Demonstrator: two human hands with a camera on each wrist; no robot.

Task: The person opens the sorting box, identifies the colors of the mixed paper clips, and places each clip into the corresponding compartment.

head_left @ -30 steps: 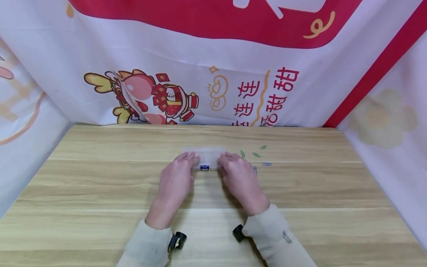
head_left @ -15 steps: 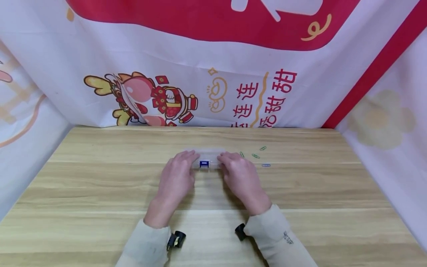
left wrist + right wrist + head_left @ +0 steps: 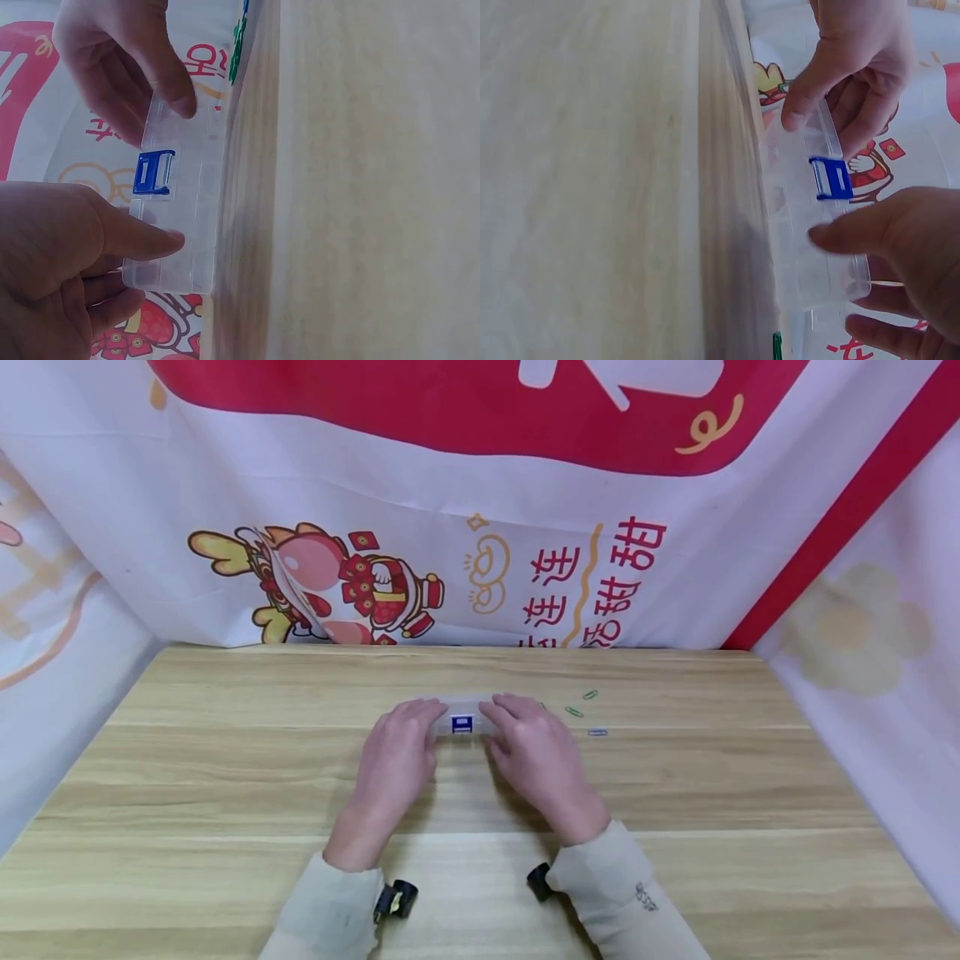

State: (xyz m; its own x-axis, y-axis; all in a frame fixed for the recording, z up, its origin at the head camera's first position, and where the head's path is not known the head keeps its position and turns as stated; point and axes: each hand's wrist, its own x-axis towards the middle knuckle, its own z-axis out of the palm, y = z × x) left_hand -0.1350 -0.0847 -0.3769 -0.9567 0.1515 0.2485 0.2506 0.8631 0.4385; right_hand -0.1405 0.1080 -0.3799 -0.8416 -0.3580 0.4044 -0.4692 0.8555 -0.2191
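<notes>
Beneath a banner (image 3: 480,527) reading "连连" and "甜甜", the left hand (image 3: 393,760) and right hand (image 3: 536,756) pinched a clear box (image 3: 462,714) with blue latch (image 3: 462,723) mid-table (image 3: 225,777); paper clips (image 3: 576,711) lay just right.

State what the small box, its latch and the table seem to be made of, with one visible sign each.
Box: probably clear, slightly frosted plastic; the banner shows through it.
Latch: opaque blue plastic, apparently moulded.
Table: pale wood-grain surface, matte; whether solid wood or laminate is unclear.

Head view looks down; wrist views close, sharing the box (image 3: 176,187)
</notes>
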